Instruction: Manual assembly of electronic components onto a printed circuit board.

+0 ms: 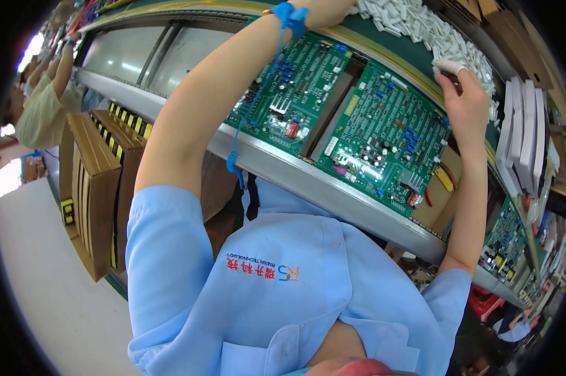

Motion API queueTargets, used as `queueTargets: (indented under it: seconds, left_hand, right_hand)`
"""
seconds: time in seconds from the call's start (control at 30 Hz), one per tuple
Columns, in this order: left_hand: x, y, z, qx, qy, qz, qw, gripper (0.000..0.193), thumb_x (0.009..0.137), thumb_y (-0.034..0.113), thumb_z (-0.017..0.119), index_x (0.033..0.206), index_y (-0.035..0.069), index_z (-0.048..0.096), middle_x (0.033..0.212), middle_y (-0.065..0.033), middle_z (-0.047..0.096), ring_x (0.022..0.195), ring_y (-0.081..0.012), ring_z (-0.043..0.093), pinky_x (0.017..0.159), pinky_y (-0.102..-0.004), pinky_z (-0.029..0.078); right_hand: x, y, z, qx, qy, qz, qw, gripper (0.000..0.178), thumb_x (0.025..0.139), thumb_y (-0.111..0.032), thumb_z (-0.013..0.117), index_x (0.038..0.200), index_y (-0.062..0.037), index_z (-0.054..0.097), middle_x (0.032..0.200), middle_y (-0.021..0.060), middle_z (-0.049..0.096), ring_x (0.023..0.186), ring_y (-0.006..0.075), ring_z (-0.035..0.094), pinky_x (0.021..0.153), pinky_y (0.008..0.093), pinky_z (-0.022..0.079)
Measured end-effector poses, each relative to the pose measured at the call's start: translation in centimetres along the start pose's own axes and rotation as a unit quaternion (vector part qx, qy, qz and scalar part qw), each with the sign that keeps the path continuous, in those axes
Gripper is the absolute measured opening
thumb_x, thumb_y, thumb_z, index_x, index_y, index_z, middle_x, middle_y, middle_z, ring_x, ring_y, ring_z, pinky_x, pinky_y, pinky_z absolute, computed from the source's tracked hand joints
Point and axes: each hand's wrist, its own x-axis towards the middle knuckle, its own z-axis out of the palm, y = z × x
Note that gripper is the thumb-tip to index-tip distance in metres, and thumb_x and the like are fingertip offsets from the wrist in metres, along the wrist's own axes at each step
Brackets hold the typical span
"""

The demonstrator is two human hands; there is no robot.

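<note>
My left hand (pixel 325 11) reaches to the far edge, beside a pile of small white plastic parts (pixel 396 19); its fingers are cut off by the picture's edge. A blue wrist strap (pixel 289 20) with a coiled cord circles that wrist. At the pile's right end is my right hand (pixel 470 94), white covering on a fingertip, thumb and finger drawn together; what they hold, if anything, cannot be made out. Below my hands, two green circuit boards, a left one (pixel 295 94) and a right one (pixel 383 135), lie side by side on the metal rails.
A metal rail (pixel 333 178) runs along my front. Pliers with yellow and orange handles (pixel 444 178) lie beside the right board. White panels (pixel 526 125) stand at far right, cardboard boxes (pixel 95 169) at left. Another person (pixel 47 103) works at the far left.
</note>
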Motion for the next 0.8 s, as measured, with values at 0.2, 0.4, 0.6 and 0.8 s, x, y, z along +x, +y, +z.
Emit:
queueTargets:
  seconds: [0.2, 0.4, 0.6, 0.8]
  left_hand:
    - [-3.2, -0.8, -4.1, -0.075, 0.071, -0.061, 0.993, 0.014, 0.086, 0.009, 0.054, 0.093, 0.0, 0.061, 0.085, -0.02, 0.064, 0.083, -0.0336, 0.064, 0.071, -0.0415, 0.051]
    - [-12.1, 0.0, -10.0, -0.258, 0.182, -0.114, 0.942, 0.025, 0.087, 0.011, 0.055, 0.107, -0.003, 0.061, 0.096, -0.0227, 0.064, 0.092, -0.038, 0.061, 0.08, -0.0419, 0.049]
    - [-20.2, -2.3, -7.7, -0.271, 0.221, -0.227, 0.909, 0.021, 0.085, 0.011, 0.065, 0.105, 0.009, 0.071, 0.079, -0.0074, 0.068, 0.066, -0.0136, 0.06, 0.063, -0.0254, 0.049]
    - [-24.6, -3.2, -6.8, -0.337, 0.18, -0.33, 0.863, 0.023, 0.087, 0.01, 0.062, 0.109, 0.005, 0.068, 0.082, -0.0082, 0.069, 0.07, -0.0122, 0.063, 0.062, -0.024, 0.049]
  right_hand:
    - [3.9, -6.8, 4.8, 0.089, -0.051, -0.101, 0.99, 0.012, 0.085, -0.009, 0.061, 0.096, -0.0075, 0.065, 0.086, 0.0092, 0.066, 0.074, 0.026, 0.064, 0.067, 0.033, 0.05]
    - [8.8, -11.7, 10.5, 0.083, -0.148, -0.099, 0.98, 0.017, 0.082, -0.005, 0.059, 0.099, -0.0024, 0.061, 0.09, 0.0131, 0.066, 0.082, 0.0257, 0.064, 0.072, 0.0344, 0.051]
    - [11.1, -12.8, 14.4, 0.069, -0.188, -0.116, 0.973, 0.019, 0.082, -0.003, 0.055, 0.101, -0.0014, 0.055, 0.086, 0.017, 0.064, 0.083, 0.0321, 0.063, 0.07, 0.0406, 0.05]
    - [11.1, -14.1, 15.3, -0.014, -0.211, -0.112, 0.971, 0.018, 0.084, -0.003, 0.053, 0.102, -0.002, 0.055, 0.084, 0.0161, 0.065, 0.078, 0.0321, 0.063, 0.067, 0.04, 0.05]
